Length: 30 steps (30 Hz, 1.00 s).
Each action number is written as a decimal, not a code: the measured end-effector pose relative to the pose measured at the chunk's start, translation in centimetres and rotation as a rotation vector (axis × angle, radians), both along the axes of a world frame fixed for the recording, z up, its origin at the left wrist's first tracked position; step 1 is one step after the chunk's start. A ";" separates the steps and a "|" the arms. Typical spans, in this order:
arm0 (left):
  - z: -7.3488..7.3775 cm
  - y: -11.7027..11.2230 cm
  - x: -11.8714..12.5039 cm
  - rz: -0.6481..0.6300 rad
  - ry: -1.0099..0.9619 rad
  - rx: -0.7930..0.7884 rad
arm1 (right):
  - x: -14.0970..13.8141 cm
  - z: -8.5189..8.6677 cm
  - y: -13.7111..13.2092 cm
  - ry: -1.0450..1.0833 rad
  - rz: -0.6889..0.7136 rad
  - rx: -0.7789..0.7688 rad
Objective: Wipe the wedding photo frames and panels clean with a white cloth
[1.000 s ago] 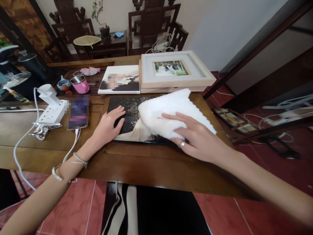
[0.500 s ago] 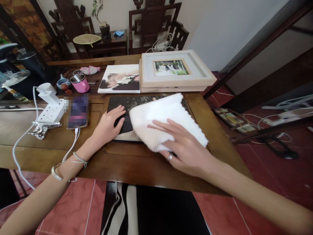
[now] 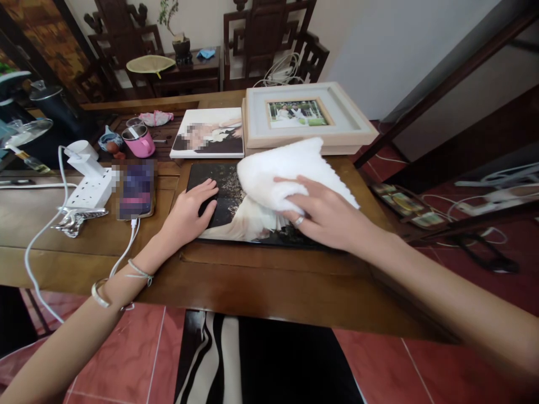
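Note:
A glossy dark photo panel lies flat on the wooden table in front of me. My left hand rests flat on its left edge, fingers spread. A white fluffy cloth covers the panel's upper right part. My right hand presses down on the cloth, fingers curled over its near edge.
Behind the panel lie a canvas photo print and a light wooden picture frame. To the left are a phone on a cable, a white power strip and a pink mug. Chairs and a side table stand at the back.
My right hand has slid the cloth from the panel's near edge back up toward its far right part. The left hand has stayed in place.

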State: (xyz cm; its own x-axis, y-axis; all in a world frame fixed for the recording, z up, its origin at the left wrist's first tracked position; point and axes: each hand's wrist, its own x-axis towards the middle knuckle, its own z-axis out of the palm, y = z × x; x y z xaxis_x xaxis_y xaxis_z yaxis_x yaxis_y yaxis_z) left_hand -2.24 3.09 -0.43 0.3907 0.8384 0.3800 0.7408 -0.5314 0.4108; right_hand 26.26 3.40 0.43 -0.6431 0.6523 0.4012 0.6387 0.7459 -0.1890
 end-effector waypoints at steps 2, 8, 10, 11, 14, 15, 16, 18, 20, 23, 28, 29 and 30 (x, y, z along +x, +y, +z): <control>-0.6 -0.4 -0.1 -0.002 -0.003 -0.004 | 0.5 -0.9 0.8 0.001 -0.079 -0.009; -0.7 -0.1 0.1 0.005 0.007 0.004 | 0.7 -1.8 -1.0 0.057 -0.115 0.074; 0.0 0.5 0.1 0.003 0.007 0.006 | 0.2 -0.8 -2.8 0.062 -0.057 0.075; 0.5 0.8 0.0 0.004 0.007 0.006 | -0.1 -0.1 -3.8 0.061 -0.016 0.065; 1.6 1.3 0.0 0.007 0.016 0.000 | -0.7 1.8 -6.0 0.053 0.129 0.007; 1.8 1.4 -0.1 0.008 0.018 -0.002 | -0.8 2.3 -6.3 0.050 0.165 -0.014; 1.9 1.3 -0.2 0.010 0.019 -0.005 | -0.8 2.6 -6.4 0.048 0.190 -0.028; 1.9 1.1 -0.3 0.011 0.018 -0.011 | -0.7 2.7 -5.8 0.041 0.201 -0.033; 1.5 0.7 -0.5 0.013 0.015 -0.017 | -0.4 2.0 -4.4 0.036 0.168 -0.008; 0.4 -0.2 -0.2 0.022 0.014 -0.018 | 0.5 0.1 -1.7 0.018 0.054 0.027; -1.4 -2.0 0.8 0.012 0.007 -0.022 | 1.9 -2.4 1.4 -0.036 -0.199 -0.007; -1.6 -2.1 1.0 0.012 0.004 -0.025 | 1.9 -2.5 1.6 -0.034 -0.224 -0.009; -1.7 -2.2 1.1 0.013 -0.001 -0.026 | 1.8 -2.6 1.6 -0.025 -0.233 -0.004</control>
